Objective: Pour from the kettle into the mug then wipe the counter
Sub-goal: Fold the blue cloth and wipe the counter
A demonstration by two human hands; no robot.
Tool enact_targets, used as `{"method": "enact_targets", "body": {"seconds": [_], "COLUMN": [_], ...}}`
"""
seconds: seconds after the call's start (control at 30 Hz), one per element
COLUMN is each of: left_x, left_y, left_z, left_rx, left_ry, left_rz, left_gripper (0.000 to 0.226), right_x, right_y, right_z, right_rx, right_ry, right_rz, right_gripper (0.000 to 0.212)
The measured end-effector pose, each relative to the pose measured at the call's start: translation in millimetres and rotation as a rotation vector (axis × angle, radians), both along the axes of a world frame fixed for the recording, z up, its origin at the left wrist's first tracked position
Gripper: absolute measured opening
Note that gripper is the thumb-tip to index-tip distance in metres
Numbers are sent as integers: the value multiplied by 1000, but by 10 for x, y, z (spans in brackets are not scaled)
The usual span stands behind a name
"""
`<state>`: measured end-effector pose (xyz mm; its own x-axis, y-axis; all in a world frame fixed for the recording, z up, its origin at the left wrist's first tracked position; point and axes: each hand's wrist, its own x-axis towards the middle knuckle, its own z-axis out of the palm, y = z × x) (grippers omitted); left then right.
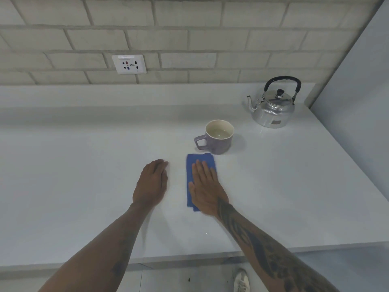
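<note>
A shiny steel kettle with a black handle stands upright at the back right of the white counter. A purple mug with a cream inside holds liquid and sits in front of the kettle, handle to the left. Just below the mug lies a folded blue cloth. My right hand presses flat on the cloth, fingers stretched toward the mug. My left hand rests palm down on the bare counter to the left of the cloth, fingers loosely curled, holding nothing.
A brick-pattern wall with a white power socket rises behind the counter. A grey panel bounds the counter on the right. The counter's front edge runs below my forearms; a white shoe shows on the floor.
</note>
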<state>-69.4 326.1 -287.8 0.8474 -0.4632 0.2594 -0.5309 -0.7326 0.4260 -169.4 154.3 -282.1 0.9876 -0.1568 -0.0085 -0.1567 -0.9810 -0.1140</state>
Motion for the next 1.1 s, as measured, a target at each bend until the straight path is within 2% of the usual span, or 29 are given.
{"method": "enact_targets", "body": {"seconds": [0.1, 0.27, 0.37, 0.47, 0.6, 0.77, 0.9, 1.07, 1.1], "left_x": [6, 0, 2, 4, -4, -16, -29, -69, -81], "left_y": [17, 16, -6, -22, -26, -11, -6, -83, -134], "left_z": [-25, -58, -57, -51, -5, 21, 33, 186, 238], "left_rx": [-13, -15, -17, -27, -30, -31, -11, 36, 51], "left_ry": [12, 22, 14, 18, 43, 53, 77, 128, 136], "left_rz": [1, 21, 33, 43, 53, 28, 31, 73, 80], "left_gripper": [36, 36, 36, 36, 36, 36, 37, 36, 34], "right_x": [-350, -643, -411, 47, 322, -182, -450, -387, -370], "right_y": [-331, -1466, -2047, -2089, -1778, -1611, -1560, -1573, -1578], "right_z": [0, -119, -32, 74, 57, -41, -49, 185, 281], "right_rx": [-30, 58, 30, 28, -22, -74, -104, 16, 94], "right_ry": [-15, 16, -28, -34, 36, 57, 62, 170, 185], "right_rz": [164, -193, -375, -456, -281, -77, -22, -5, -17], "right_gripper": [63, 62, 64, 60, 60, 58, 58, 59, 56]}}
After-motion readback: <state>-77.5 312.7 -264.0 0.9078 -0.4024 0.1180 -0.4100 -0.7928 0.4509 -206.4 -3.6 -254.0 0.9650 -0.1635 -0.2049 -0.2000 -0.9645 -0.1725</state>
